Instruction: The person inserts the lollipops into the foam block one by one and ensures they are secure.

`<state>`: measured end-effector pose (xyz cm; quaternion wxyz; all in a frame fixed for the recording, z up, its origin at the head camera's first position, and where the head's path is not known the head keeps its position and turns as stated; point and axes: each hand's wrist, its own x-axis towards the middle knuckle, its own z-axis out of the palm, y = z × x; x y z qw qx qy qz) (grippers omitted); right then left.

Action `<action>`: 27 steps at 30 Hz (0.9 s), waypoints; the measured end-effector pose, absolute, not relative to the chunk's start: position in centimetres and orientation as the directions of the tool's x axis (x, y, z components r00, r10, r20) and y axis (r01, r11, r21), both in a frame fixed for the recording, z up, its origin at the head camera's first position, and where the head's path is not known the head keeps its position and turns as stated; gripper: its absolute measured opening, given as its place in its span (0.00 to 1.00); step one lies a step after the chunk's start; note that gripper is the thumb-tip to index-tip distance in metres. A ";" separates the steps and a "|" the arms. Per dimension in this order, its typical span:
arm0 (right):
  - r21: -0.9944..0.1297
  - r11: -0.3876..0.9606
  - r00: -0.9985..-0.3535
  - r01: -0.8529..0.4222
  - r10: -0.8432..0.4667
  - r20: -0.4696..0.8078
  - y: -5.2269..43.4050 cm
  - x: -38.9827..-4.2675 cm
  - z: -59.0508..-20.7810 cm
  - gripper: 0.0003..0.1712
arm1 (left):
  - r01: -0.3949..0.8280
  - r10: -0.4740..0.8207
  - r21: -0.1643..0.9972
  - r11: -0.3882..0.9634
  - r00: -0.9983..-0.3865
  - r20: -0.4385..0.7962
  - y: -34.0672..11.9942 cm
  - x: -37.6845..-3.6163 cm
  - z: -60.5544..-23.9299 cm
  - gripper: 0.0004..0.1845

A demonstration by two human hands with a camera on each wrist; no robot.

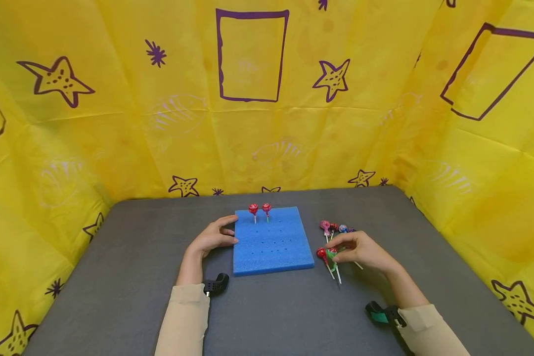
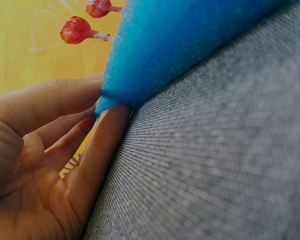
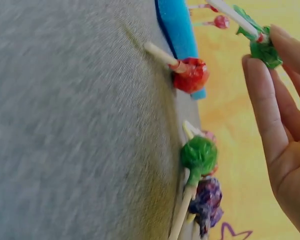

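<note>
Right wrist view — right hand (image 3: 282,125) fingers pinch a green lollipop (image 3: 262,50); left hand (image 1: 213,237) fingers rest straight against the foam block (image 1: 271,242).

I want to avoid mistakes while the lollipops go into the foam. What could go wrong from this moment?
1. The right hand pinches the green lollipop only at its fingertips, so it might slip.
2. The loose lollipops lie close to that hand; it could knock them.
3. The left hand only touches the edge of the blue foam board, so the board may slide, and the two standing red lollipops could tip.
</note>
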<state>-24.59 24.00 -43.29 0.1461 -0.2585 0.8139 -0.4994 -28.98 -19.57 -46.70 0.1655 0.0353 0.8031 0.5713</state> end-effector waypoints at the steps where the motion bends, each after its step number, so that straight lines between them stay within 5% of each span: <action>1: -0.892 0.365 -0.831 -0.267 -0.555 0.022 23.8 -24.6 -43.2 0.20 | -0.128 0.250 0.929 0.346 -0.942 -0.223 -19.6 -29.0 -46.7 0.41; 27: -0.920 0.303 -0.929 -0.247 -0.343 0.137 21.1 -26.1 -41.6 0.21 | -0.145 0.235 0.931 0.336 -0.944 -0.232 -19.7 -28.9 -46.6 0.41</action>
